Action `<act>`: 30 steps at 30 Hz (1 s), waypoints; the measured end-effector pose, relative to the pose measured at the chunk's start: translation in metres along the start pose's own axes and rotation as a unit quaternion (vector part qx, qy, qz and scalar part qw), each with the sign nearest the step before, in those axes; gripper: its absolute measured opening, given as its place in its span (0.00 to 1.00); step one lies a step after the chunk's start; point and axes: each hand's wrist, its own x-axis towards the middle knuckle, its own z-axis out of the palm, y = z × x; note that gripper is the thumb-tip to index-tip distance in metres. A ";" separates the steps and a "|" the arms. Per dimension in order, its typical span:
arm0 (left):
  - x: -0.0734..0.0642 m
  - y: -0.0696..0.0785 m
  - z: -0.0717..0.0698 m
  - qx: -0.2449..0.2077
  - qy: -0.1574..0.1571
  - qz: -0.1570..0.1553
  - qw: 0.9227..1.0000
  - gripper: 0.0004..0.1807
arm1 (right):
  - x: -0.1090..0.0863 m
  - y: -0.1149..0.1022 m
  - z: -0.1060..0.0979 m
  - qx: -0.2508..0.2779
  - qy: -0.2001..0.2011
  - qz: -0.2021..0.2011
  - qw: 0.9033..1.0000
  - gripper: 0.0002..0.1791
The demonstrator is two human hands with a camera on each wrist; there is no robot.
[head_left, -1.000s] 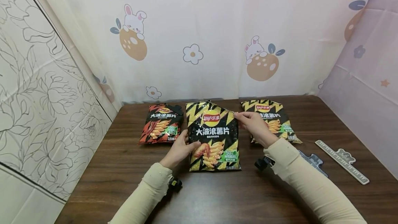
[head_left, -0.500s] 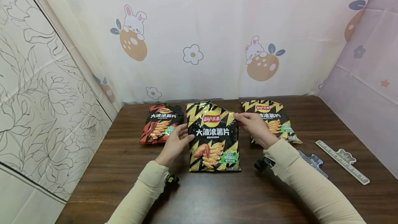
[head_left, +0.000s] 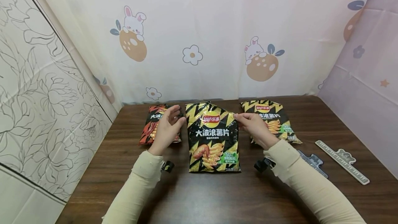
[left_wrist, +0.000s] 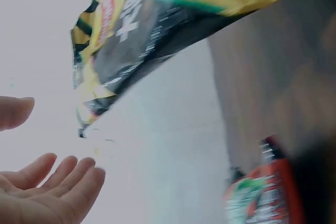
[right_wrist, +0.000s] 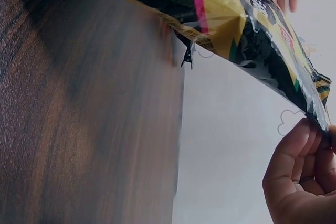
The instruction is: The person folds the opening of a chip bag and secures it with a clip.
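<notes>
A large black and yellow chip bag [head_left: 212,142] stands upright in the middle of the table, its top edge sloping down to the right. Thumb and fingers of my right hand [head_left: 254,127] pinch that bag's upper right corner. Just off its upper left side, my left hand [head_left: 166,129] is raised with fingers extended and loosely bent, holding nothing. In the left wrist view, a gap separates the left fingers [left_wrist: 79,184] from the bag. Behind the left hand is a red and black chip bag [head_left: 147,132], partly covered by it.
Partly behind my right hand is another black and yellow chip bag [head_left: 282,122]. To the right on the wooden table [head_left: 211,199] lie a pale bar-shaped clip [head_left: 342,161] and a grey-blue clip [head_left: 315,161], partly hidden by my sleeve. A printed curtain [head_left: 192,16] hangs at the back.
My left hand has let go of the middle chip bag's left side and moved up and left, in front of the red bag. My right hand keeps its pinch on the corner.
</notes>
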 end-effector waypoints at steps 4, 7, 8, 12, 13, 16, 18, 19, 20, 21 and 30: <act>0.004 0.015 0.001 0.050 0.010 0.023 0.998 0.30 | -0.001 -0.001 0.000 -0.005 0.001 -0.001 1.000 0.29; 0.009 0.024 0.004 0.079 -0.001 0.041 0.996 0.30 | -0.001 -0.001 0.000 -0.008 0.001 -0.003 1.000 0.29; 0.011 0.027 0.006 0.087 -0.006 0.048 0.995 0.30 | -0.002 -0.001 0.000 -0.008 0.001 -0.003 1.000 0.29; 0.018 0.035 0.013 0.113 -0.028 0.066 0.991 0.31 | -0.002 -0.001 0.000 -0.007 -0.001 -0.007 1.000 0.29; 0.019 0.036 0.015 0.121 -0.033 0.068 0.990 0.32 | -0.002 -0.001 0.000 -0.006 -0.001 -0.008 1.000 0.28; 0.025 0.040 0.020 0.145 -0.050 0.074 0.985 0.34 | -0.002 -0.001 0.000 -0.002 -0.003 -0.009 1.000 0.28; 0.029 0.041 0.025 0.168 -0.059 0.080 0.981 0.34 | -0.002 -0.001 0.000 0.002 -0.005 -0.011 1.000 0.28; 0.030 0.042 0.027 0.183 -0.064 0.085 0.977 0.35 | -0.002 -0.001 0.000 0.004 -0.005 -0.011 1.000 0.28; 0.032 0.044 0.028 0.193 -0.072 0.088 0.975 0.35 | -0.002 -0.001 0.000 0.006 -0.006 -0.011 1.000 0.28; 0.034 0.045 0.030 0.205 -0.079 0.092 0.971 0.36 | -0.003 -0.001 0.000 0.007 -0.007 -0.011 1.000 0.28; 0.049 0.054 0.045 0.300 -0.152 0.112 0.935 0.36 | -0.005 -0.001 -0.002 0.012 -0.015 -0.008 1.000 0.29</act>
